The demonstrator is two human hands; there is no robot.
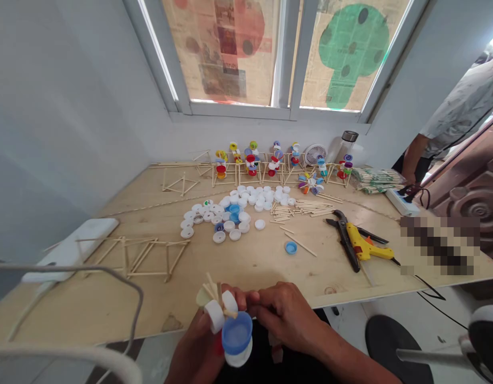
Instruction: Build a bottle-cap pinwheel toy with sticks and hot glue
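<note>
Presently: left hand [208, 337] clamped on one multicoloured plastic-cap-and-wooden-stick assembly [237, 333]; right hand [288, 312] alongside, fingers bunched, grip unclear. Tabletop [246, 265]: one yellow plastic glue gun [358, 245], one lone blue plastic cap [291, 247].

On the desk [246, 265], relative to the bottle cap pile [252, 199]: loose sticks [310, 208] just right; glue gun [363, 247] farther right, nearer the front edge; power strip [402, 203] far right; fan [315, 155] behind, to the right.
</note>
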